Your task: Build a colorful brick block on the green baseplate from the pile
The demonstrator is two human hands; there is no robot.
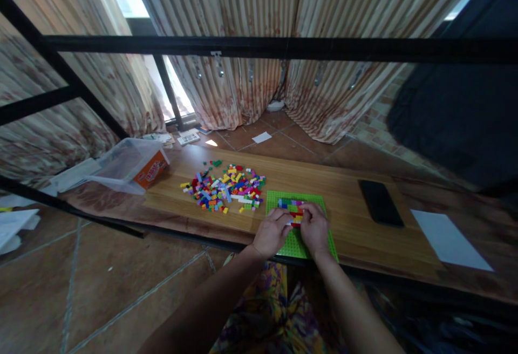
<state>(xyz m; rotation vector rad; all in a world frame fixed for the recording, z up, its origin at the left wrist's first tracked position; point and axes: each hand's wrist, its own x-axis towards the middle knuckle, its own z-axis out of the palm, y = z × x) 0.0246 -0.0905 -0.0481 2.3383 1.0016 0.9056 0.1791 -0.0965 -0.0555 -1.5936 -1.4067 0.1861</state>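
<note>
Striped curtains (251,19) hang beyond the wooden counter (343,197); left hand (270,232) and right hand (315,230) half-curl at bricks (297,225), grip unclear.

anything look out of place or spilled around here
A white sheet lies on the tiled floor beyond the wooden tabletop, perhaps dropped. The bricks form a loose heap, with a few green ones apart behind it; no damage shows.

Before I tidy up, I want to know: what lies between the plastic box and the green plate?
The head view shows a pile of loose bricks on the table, between box and plate.
</note>
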